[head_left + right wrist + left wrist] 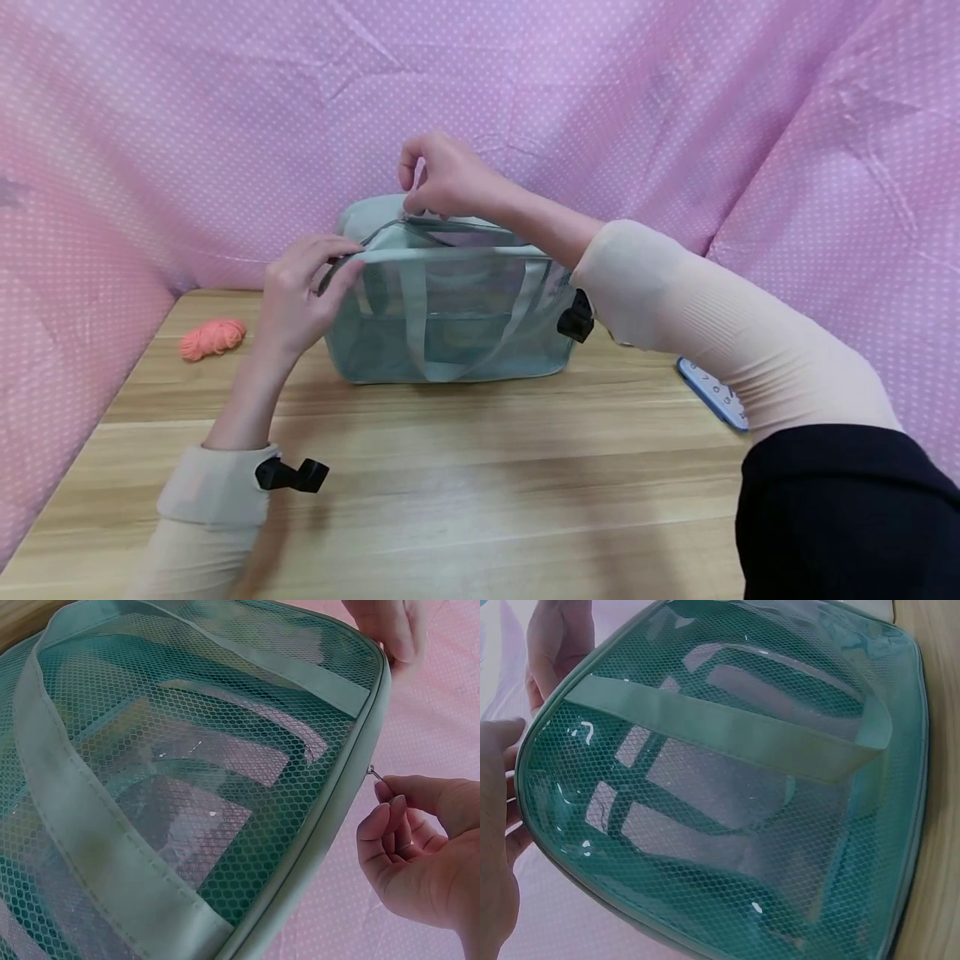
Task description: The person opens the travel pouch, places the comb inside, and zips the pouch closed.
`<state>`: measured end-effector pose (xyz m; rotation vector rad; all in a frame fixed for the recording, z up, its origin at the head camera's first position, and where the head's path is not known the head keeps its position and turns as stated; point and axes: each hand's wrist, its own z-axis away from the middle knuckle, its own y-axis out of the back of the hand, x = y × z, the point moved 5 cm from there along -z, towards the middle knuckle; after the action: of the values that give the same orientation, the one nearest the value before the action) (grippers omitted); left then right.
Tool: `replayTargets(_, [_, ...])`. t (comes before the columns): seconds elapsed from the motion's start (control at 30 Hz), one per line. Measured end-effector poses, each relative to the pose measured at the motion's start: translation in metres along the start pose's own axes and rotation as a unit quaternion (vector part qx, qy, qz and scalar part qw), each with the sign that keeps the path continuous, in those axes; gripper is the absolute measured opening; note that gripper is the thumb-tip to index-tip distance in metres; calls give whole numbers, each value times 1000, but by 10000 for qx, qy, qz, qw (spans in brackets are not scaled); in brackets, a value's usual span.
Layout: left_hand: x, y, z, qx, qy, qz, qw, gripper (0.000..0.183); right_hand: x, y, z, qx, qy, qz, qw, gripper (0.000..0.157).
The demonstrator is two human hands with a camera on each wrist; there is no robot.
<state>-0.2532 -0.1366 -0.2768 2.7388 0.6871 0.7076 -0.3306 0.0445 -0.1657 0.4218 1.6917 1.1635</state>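
A pale green mesh bag with strap handles stands upright on the wooden table. My left hand grips the bag's upper left corner by the zipper edge. My right hand is above the top of the bag and pinches the small metal zipper pull between thumb and forefinger. The right wrist view shows the right hand beside the bag's rim. In the left wrist view the mesh side fills the frame, with the left hand at its edge.
An orange bundle of yarn lies on the table to the left of the bag. A blue-edged flat object with digits lies at the right, partly hidden by my right sleeve. Pink dotted fabric walls the table on three sides.
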Motion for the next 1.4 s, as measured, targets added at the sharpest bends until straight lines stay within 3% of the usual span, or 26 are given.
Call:
replayTargets(0.17, [-2, 0, -17, -127, 379, -55, 9992, 12, 0, 2, -2, 71, -16, -96, 9999, 13])
replayTargets(0.3, [-2, -4, -37, -654, 896, -306, 9934, 15, 1, 3, -2, 101, -54, -128, 9999, 12])
replayTargets(0.5, [0, -12, -55, -1765, 1438, -879, 9698, 18, 4, 3, -1, 116, -116, -109, 9998, 11])
replayTargets(0.8, [-4, -17, -65, -2835, 1990, -1057, 9321, 28, 2, 5, -1, 158, -136, -42, 9998, 10])
replayTargets(1.0, [-10, -21, -66, -3431, 2024, -1098, 9106, 32, 0, 4, -1, 115, -121, -60, 9998, 10])
replayTargets(1.2, [-11, -22, -70, -3512, 1723, -1028, 9145, 25, -2, 5, 0, 129, -44, -75, 9999, 10])
replayTargets(1.4, [-19, -19, -68, -3308, 1972, -671, 9204, 24, 1, 6, 2, 121, -50, -31, 9999, 11])
